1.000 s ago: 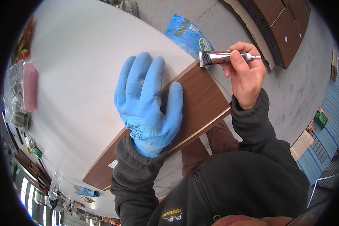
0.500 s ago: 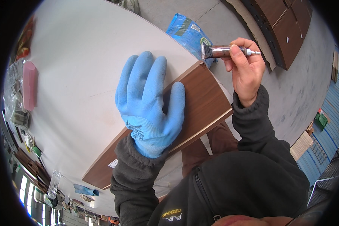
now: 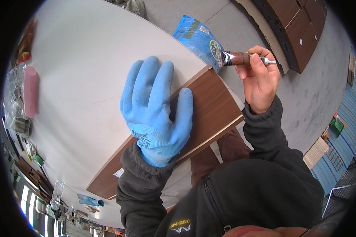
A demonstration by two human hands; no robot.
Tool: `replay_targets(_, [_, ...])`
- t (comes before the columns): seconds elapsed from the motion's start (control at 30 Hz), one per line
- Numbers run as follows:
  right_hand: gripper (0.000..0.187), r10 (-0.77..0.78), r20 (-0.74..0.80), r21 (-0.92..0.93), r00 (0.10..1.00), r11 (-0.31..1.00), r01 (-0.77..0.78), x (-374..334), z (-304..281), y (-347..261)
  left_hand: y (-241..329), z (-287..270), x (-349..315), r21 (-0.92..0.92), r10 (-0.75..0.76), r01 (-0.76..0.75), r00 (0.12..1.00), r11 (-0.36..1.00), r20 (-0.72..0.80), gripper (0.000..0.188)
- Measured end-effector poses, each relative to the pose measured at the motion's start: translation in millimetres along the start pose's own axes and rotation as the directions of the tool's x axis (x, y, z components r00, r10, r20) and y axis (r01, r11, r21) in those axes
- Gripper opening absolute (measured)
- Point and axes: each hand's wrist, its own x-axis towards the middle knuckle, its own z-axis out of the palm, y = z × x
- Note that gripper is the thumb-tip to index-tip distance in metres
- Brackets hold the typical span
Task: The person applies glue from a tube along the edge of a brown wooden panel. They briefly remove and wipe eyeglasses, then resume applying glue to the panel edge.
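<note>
My left hand (image 3: 156, 108), in a blue glove, lies flat with fingers spread on a brown wood-grain board (image 3: 209, 114) that rests on a white table (image 3: 87, 67). My bare right hand (image 3: 259, 81) is raised past the board's far corner and grips a small brown tube (image 3: 241, 58) with a white tip pointing right. The tube's flat end hovers near the board's corner.
A blue plastic bag (image 3: 197, 39) lies at the table's edge behind the tube. A pink block (image 3: 29, 96) and small clutter sit along the table's left rim. A spare blue glove (image 3: 89, 200) lies at the lower left. Brown cabinets (image 3: 300, 27) stand on the grey floor.
My right hand has drawn the tube slightly up and away from the board's corner. The gloved left hand has stayed pressed flat on the board.
</note>
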Motion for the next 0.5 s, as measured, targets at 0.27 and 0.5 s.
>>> replay_targets(0.27, [0.02, 0.013, 0.004, 0.026, 1.0, 1.0, -0.013, -5.4, -0.2, -3.4, 0.2, 0.6, -0.6, 0.007, -0.007, 0.007, 1.0, 1.0, 0.006, 0.046])
replay_targets(0.5, [0.022, 0.036, 0.01, -0.036, 0.999, 0.999, -0.036, -2.3, -0.8, -15.4, 1.0, 0.1, -1.0, 0.009, -0.002, 0.002, 1.0, 1.0, -0.003, 0.047])
